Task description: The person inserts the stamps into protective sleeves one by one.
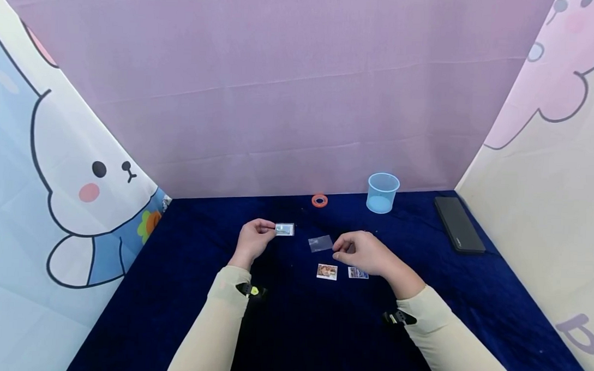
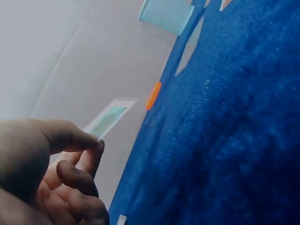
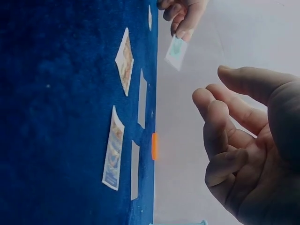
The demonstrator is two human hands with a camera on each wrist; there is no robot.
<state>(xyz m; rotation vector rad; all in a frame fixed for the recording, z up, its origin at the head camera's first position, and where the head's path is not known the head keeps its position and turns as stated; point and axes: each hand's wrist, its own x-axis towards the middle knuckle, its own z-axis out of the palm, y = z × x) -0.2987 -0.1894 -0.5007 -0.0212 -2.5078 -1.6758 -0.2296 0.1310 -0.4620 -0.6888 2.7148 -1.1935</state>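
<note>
Left hand (image 1: 256, 240) pinches a stamp (image 1: 286, 229) between thumb and fingertips at its left end, raised above the blue cloth (image 1: 191, 247), nearer the cloth's far edge than its near one. Right hand (image 1: 365, 253): thumb and fingertips apart, nothing between them, just beside a clear sleeve (image 1: 320, 243). Stamp probably near weightless, thin, easily creased; light pinch on the border, off the print. Sleeve likely limp and slick; best lifted by a corner.

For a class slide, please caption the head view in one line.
The left hand pinches a small card over blue cloth; the right hand hovers near a clear plastic sheet.
</note>
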